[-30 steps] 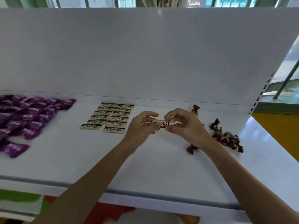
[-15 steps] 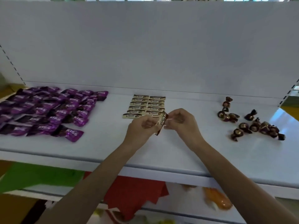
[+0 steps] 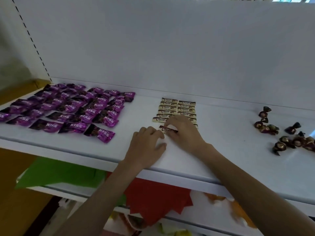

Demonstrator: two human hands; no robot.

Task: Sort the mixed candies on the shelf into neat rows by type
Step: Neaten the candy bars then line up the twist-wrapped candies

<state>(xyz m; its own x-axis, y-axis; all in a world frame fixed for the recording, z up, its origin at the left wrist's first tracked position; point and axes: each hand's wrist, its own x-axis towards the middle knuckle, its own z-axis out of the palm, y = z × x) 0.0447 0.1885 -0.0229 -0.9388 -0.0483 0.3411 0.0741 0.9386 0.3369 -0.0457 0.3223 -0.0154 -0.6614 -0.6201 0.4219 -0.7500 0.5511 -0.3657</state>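
On the white shelf (image 3: 221,150), cream and brown Choco candies (image 3: 178,108) lie in two neat columns at the middle. One more Choco candy (image 3: 167,129) lies flat at the front of the left column. My right hand (image 3: 185,133) pinches its right end, fingers curled over it and hiding the nearest candies of the right column. My left hand (image 3: 146,147) rests on the shelf just left of it, fingers loosely curled beside the candy's left end and thumb spread on the shelf. Purple Kiss candies (image 3: 68,108) fill the left in rough rows. Brown twist-wrapped candies (image 3: 288,133) lie scattered at the right.
The shelf's white back panel (image 3: 170,48) rises right behind the candies. A perforated upright (image 3: 32,43) bounds the left end. Bare shelf lies between the Choco columns and the brown candies. Below the front lip (image 3: 187,181), a lower shelf holds green, red and orange items.
Both hands have come down from mid-air, where they held the Choco candy between them, to the shelf. The candy now lies flat at the front of the left column, and my left hand has let go.
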